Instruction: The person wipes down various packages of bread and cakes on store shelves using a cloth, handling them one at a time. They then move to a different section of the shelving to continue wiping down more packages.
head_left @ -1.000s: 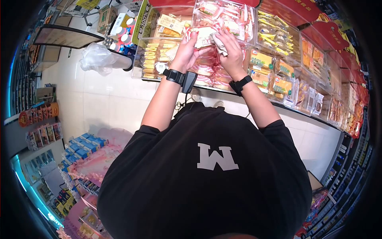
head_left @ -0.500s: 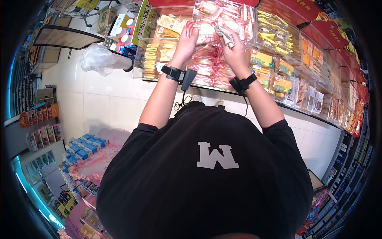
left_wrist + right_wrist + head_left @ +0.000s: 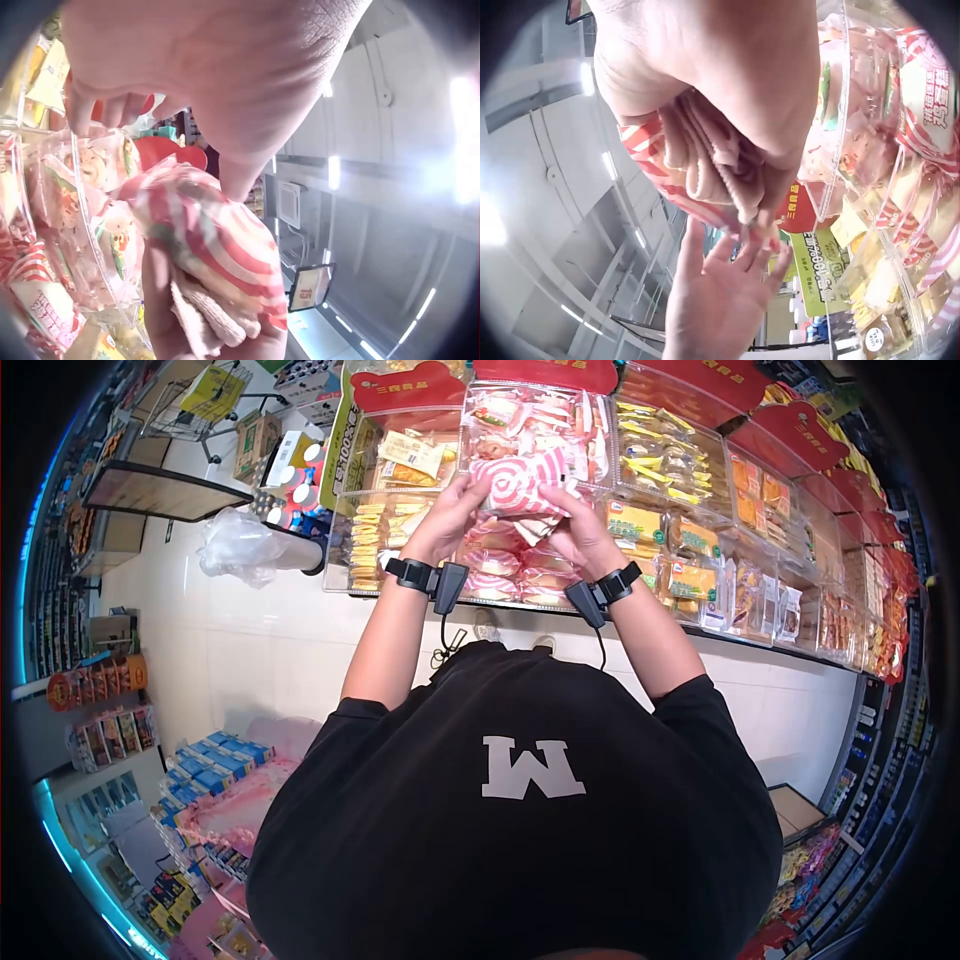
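A pink-and-white striped package (image 3: pixel 512 482) is held up between both hands over the display. The left hand (image 3: pixel 447 523) pinches its left end; in the left wrist view that hand (image 3: pixel 202 67) has its thumb against the striped wrapper (image 3: pixel 217 232). At the other end the right hand (image 3: pixel 586 532) grips the package together with a folded pale cloth (image 3: pixel 537 530). Seen from the right wrist, the cloth (image 3: pixel 705 165) is bunched under the right hand (image 3: pixel 712 60), and the left hand (image 3: pixel 721 300) reaches the package's far end with extended fingers. Some fingertips are hidden.
Clear-walled bins hold more striped packages (image 3: pixel 492 565), yellow packets (image 3: pixel 660 452) and orange-and-green packs (image 3: pixel 690 580). Red signs (image 3: pixel 410 387) rise behind them. At the left stand a plastic-bag-covered post (image 3: pixel 240 550), bottles (image 3: pixel 300 490) and a cart (image 3: pixel 215 402).
The package has turned from its lettered white face to a striped swirl. Both hands sit slightly lower in the head view, the left also further left, and more of the red signs shows.
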The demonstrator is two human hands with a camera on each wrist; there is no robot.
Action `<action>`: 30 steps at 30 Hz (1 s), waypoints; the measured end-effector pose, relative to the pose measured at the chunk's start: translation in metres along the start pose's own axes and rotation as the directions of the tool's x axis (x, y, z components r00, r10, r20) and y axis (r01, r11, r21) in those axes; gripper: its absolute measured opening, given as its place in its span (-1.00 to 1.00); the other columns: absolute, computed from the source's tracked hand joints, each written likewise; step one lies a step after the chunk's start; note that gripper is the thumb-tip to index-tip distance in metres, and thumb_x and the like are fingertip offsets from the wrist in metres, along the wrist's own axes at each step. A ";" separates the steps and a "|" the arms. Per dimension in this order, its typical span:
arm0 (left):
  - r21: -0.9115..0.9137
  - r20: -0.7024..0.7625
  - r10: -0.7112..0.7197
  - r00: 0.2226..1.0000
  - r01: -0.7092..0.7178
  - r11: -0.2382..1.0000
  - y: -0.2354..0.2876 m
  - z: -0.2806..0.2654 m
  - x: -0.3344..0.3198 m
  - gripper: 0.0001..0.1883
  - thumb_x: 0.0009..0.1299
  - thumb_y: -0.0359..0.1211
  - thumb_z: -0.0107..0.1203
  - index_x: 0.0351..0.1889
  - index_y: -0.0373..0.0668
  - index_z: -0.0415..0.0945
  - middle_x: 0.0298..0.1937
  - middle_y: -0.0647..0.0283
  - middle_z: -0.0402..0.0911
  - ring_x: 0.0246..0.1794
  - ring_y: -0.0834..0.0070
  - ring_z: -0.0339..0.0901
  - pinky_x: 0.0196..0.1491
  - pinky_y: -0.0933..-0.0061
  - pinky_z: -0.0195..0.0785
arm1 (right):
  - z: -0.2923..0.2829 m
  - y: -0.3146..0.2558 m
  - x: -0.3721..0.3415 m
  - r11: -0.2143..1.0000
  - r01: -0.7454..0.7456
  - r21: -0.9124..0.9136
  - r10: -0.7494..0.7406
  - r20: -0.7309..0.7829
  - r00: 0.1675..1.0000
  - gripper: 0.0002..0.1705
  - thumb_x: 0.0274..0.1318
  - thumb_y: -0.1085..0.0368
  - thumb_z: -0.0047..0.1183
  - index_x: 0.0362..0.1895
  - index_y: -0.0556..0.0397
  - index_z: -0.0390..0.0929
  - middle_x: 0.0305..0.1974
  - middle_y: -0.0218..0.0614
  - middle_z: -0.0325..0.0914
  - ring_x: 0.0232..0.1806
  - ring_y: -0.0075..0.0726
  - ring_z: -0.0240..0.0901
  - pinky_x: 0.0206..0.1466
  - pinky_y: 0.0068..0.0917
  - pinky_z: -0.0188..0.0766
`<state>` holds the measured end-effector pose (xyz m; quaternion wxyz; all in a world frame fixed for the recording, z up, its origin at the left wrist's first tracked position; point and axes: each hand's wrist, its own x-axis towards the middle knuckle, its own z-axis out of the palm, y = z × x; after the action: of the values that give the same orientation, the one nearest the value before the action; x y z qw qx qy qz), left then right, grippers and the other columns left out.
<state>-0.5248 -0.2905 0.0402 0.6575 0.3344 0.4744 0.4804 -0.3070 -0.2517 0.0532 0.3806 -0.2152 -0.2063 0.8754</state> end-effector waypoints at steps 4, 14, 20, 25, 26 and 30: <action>-0.521 0.151 -0.034 0.988 0.109 0.847 -0.007 0.014 -0.012 -0.49 0.51 -0.18 0.07 0.32 -0.20 0.26 0.17 0.08 0.53 0.19 0.18 0.52 0.26 0.03 0.42 | 0.004 -0.001 -0.004 0.944 0.080 -0.320 -0.085 -0.002 0.996 -0.51 0.21 0.37 0.19 0.19 0.03 0.34 0.01 -0.27 0.55 -0.02 -0.38 0.56 0.00 -0.39 0.59; -0.001 0.029 0.038 0.999 -0.038 0.999 -0.004 0.046 -0.012 -0.48 0.35 -0.57 0.15 0.27 -0.19 0.30 0.11 0.22 0.54 0.06 0.45 0.57 0.06 0.41 0.53 | 0.008 -0.017 -0.020 0.014 0.331 -0.943 -0.571 0.264 0.777 -0.59 0.21 0.29 0.14 0.13 0.07 0.43 0.03 -0.12 0.57 0.09 -0.03 0.53 0.21 -0.20 0.41; 0.132 0.152 0.104 0.983 -0.124 0.983 0.000 0.064 -0.018 -0.47 0.34 -0.57 0.17 0.27 -0.20 0.29 0.05 0.28 0.53 0.03 0.54 0.53 0.05 0.49 0.47 | -0.010 -0.021 -0.022 -0.158 0.417 -0.895 -0.500 0.437 0.747 -0.46 0.00 0.49 0.10 0.16 0.00 0.50 0.17 -0.11 0.50 0.30 0.02 0.36 0.35 -0.18 0.28; 0.190 0.114 0.087 0.990 -0.107 0.976 -0.009 0.064 -0.015 -0.57 0.41 -0.53 0.12 0.23 -0.23 0.32 0.00 0.26 0.56 -0.02 0.53 0.57 0.01 0.48 0.51 | 0.024 0.007 -0.035 -0.185 0.567 -0.802 -0.516 0.570 0.639 -0.45 -0.10 0.55 0.10 0.09 0.01 0.53 0.10 -0.12 0.53 0.19 0.06 0.42 0.30 -0.13 0.32; 0.188 0.106 0.085 0.991 -0.104 0.977 -0.012 0.063 -0.017 -0.57 0.41 -0.53 0.12 0.23 -0.23 0.32 0.00 0.26 0.56 -0.02 0.53 0.57 0.01 0.48 0.51 | 0.023 0.009 -0.036 -0.179 0.571 -0.801 -0.511 0.571 0.642 -0.45 -0.10 0.55 0.10 0.09 0.01 0.53 0.10 -0.12 0.53 0.19 0.06 0.42 0.30 -0.13 0.32; 0.094 0.122 0.102 0.987 -0.113 0.989 -0.020 0.051 -0.018 -0.61 0.44 -0.51 0.10 0.22 -0.19 0.34 0.03 0.28 0.56 -0.01 0.54 0.57 0.04 0.44 0.51 | 0.000 0.004 -0.025 -0.269 0.481 -0.835 -0.529 0.545 0.650 -0.42 -0.16 0.59 0.07 0.09 0.03 0.53 0.09 -0.12 0.53 0.20 0.07 0.41 0.31 -0.14 0.31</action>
<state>-0.4722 -0.3128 0.0440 0.6395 0.4196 0.4400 0.4705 -0.2940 -0.2728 0.0567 0.4533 -0.3176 -0.8016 0.2262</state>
